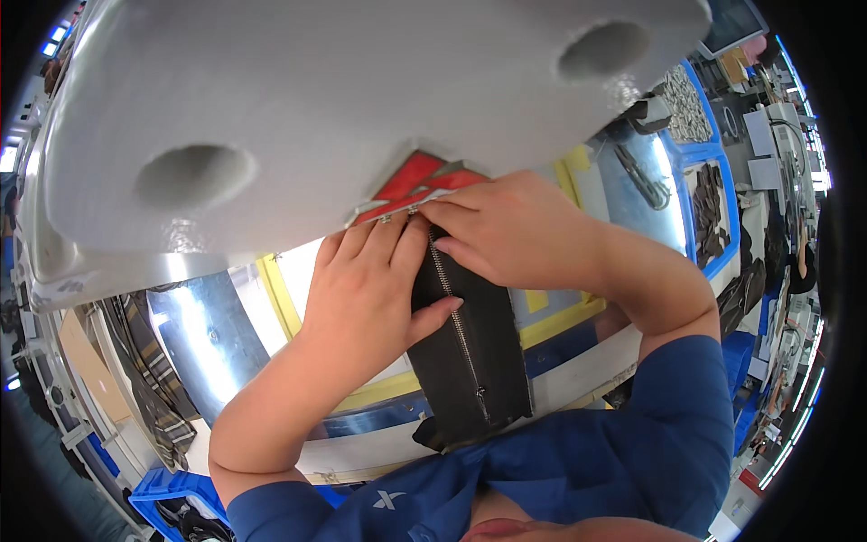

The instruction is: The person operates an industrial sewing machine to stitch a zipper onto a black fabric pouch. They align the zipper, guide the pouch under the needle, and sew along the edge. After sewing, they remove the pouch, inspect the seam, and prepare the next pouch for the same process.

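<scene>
A black fabric strip (492,348) with a metal zipper (458,318) down its middle runs from under the grey machine head (361,81) toward my body. The zipper slider (480,391) sits near the strip's near end. My left hand (366,289) lies flat with fingers stretched toward the machine, its thumb resting on the strip beside the teeth. At the far end, my right hand (506,230) has its fingertips and thumb drawn together on the fabric by the zipper. The machine head hides the far end of the strip and what lies beneath it.
Yellow tape (564,325) marks the worktable around the fabric. Blue trays of small metal parts (684,104) and dark pieces (709,208) stand at the right. Plaid cloth (149,361) hangs at the left, above a blue crate (167,488). The machine head overhangs the far side.
</scene>
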The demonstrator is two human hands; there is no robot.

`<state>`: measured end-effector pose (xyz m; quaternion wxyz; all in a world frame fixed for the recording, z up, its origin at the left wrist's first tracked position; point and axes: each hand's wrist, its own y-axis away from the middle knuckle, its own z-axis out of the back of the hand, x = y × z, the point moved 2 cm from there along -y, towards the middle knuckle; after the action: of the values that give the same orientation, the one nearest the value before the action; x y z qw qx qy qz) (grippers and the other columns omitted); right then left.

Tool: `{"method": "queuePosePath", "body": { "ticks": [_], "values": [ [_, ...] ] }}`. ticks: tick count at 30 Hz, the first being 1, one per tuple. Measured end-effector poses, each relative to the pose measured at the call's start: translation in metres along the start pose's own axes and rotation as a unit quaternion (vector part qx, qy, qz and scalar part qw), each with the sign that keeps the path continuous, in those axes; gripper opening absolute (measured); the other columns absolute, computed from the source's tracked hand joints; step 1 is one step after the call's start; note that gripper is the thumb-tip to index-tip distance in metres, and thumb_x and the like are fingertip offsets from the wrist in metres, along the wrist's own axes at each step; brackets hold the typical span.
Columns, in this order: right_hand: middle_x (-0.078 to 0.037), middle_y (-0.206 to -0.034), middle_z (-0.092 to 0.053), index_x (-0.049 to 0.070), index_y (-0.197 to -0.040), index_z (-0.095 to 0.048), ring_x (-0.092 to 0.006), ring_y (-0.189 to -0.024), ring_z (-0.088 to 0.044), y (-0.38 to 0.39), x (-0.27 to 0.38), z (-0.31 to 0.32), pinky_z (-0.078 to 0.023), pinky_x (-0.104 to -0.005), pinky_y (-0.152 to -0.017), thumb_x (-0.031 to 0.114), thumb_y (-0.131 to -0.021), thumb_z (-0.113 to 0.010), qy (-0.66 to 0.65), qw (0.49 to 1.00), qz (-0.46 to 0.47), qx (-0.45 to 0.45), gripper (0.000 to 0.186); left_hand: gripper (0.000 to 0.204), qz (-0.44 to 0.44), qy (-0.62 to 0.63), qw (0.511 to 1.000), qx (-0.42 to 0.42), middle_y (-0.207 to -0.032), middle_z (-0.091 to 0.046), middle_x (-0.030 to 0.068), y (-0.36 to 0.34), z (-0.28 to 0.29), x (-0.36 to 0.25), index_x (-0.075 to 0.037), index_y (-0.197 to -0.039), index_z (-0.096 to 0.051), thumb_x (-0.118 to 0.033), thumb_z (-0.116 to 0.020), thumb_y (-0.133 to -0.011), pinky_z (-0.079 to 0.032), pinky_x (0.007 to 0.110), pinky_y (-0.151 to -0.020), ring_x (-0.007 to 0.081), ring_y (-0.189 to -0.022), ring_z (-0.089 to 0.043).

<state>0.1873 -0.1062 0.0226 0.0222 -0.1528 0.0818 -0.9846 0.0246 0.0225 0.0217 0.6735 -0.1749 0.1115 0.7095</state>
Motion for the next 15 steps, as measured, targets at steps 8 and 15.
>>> {"method": "queuePosePath", "body": {
  "ticks": [8, 15],
  "values": [
    [-0.007, -0.12, -0.071, 0.002, -0.124, -0.071, -0.0257, -0.097, -0.072, 0.003, 0.001, 0.002, -0.059, -0.0387, -0.083, 0.023, -0.096, -0.07, -0.029, 0.998, -0.035, 0.032, 0.036, 0.086, 0.021, 0.005, 1.0, 0.012, -0.148, -0.059, 0.0186, 0.0, 0.0, 0.0, -0.001, -0.143, -0.058, -0.047, -0.088, -0.076, -0.042, 0.049, -0.11, 0.0388, -0.131, -0.058],
    [-0.006, -0.118, -0.072, 0.006, -0.119, -0.074, -0.0245, -0.099, -0.074, 0.005, -0.005, -0.012, -0.06, -0.0382, -0.083, 0.024, -0.094, -0.073, -0.043, 0.998, -0.037, -0.036, 0.031, 0.078, 0.008, -0.002, 0.999, -0.043, -0.142, -0.063, 0.0177, 0.002, -0.01, 0.006, -0.002, -0.137, -0.06, -0.044, -0.088, -0.077, -0.044, 0.048, -0.109, 0.0379, -0.124, -0.062]
  ]
}}
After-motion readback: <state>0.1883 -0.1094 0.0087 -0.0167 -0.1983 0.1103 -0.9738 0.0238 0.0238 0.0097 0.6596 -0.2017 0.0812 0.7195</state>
